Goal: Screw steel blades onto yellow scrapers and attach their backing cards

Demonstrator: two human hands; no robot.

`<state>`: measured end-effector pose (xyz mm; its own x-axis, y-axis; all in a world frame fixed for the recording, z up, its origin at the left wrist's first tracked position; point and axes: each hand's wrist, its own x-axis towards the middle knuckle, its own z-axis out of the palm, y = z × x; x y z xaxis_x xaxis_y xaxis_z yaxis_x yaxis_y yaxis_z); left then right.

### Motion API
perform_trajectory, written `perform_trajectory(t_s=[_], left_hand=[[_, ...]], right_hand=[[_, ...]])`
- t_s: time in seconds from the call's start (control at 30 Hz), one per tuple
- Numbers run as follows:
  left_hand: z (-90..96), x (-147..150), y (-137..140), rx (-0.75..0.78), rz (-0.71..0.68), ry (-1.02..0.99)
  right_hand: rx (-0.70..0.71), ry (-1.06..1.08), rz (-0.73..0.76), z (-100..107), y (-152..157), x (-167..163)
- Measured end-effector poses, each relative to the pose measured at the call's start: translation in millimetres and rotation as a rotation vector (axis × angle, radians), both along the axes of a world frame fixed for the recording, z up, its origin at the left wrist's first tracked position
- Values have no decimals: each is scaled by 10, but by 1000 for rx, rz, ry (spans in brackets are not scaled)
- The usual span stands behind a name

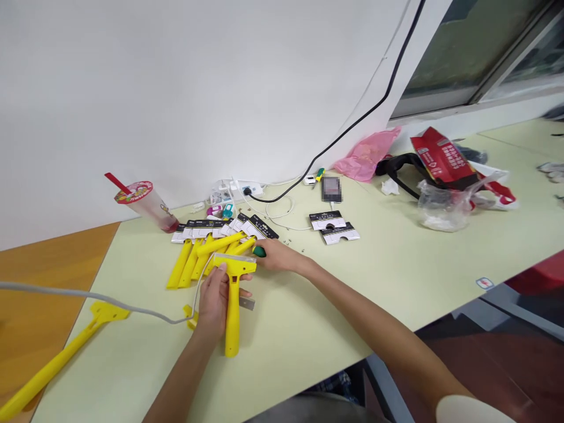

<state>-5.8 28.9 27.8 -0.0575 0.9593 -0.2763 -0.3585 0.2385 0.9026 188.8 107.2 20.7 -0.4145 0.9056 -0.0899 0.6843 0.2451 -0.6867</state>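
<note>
My left hand [214,299] is closed around a yellow scraper [232,311], its wide head up and its handle hanging toward me. A metal blade strip [247,258] lies along the scraper's head. Another small metal plate [247,303] shows behind the handle by my left fingers; whether they hold it I cannot tell. Just right of the head, my right hand [275,255] is closed on a dark green screwdriver handle [259,251], whose shaft is hidden. Several yellow scraper handles [187,264] lie behind, with black-and-white cards [259,227] at their tops.
A long yellow scraper [57,361] lies at the left edge, a small yellow piece [190,317] beside my left wrist. Behind stand a cup with straw [147,205] and a power strip [220,192]. A grey cable [132,308] crosses the left foreground. Bags [445,200] lie right.
</note>
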Motion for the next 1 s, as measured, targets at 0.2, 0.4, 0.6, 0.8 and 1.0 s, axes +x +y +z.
perform_trajectory(t_s=[0.2, 0.4, 0.6, 0.8, 1.0], left_hand=[[-5, 77, 53, -104, -153, 40], [-156, 143, 8, -87, -252, -6], [-266, 104, -93, -60, -291, -91], [-271, 108, -109, -73, -294, -147], [-286, 105, -109, -63, -301, -180]], right_hand=[[17, -335, 15, 155, -250, 275], [88, -556, 34, 104, -271, 124], [159, -452, -159, -35, -80, 100], [137, -363, -170, -2, 179, 282], [144, -344, -143, 2, 327, 314]])
